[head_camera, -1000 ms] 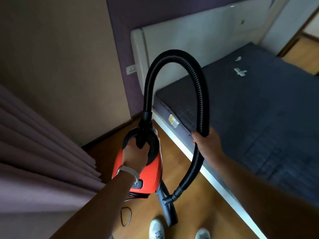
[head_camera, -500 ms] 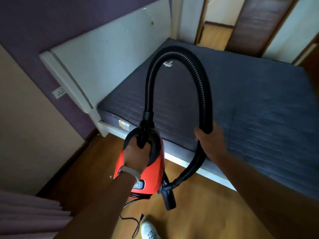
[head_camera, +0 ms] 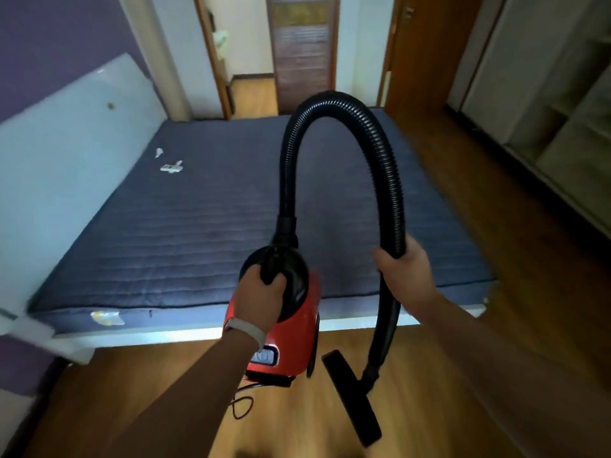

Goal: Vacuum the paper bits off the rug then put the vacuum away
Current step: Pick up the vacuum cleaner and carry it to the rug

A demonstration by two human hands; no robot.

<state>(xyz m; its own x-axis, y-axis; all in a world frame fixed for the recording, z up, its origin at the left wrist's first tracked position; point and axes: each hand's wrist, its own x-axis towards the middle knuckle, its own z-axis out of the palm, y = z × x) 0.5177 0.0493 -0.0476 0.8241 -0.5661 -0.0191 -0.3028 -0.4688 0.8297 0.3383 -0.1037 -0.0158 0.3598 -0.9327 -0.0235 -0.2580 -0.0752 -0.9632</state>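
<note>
From where I sit, the pale headboard [head_camera: 59,153] fills the far left, and just in front of it a few white bits [head_camera: 171,167], which I take to be the paper, lie on the dark quilted bed [head_camera: 205,226]. I can't pick out a separate rug. My left hand [head_camera: 261,294] is curled tight round the top handle of the red vacuum [head_camera: 299,328], which seems to hang just in front of the bed's near edge. From its top the black hose [head_camera: 334,97] arches up and over to my right hand [head_camera: 405,269], whose fingers wrap round it. Below that hand the hose drops to the nozzle [head_camera: 352,398], low over the wooden floor [head_camera: 496,209], its long bar running near to far. So the bits lie ahead and well off to the left, beyond the left hand, while the nozzle hangs from the right. I judge it must come up and across. A doorway [head_camera: 254,90] opens beyond the bed, and a wardrobe [head_camera: 555,94] lines the right wall.
</note>
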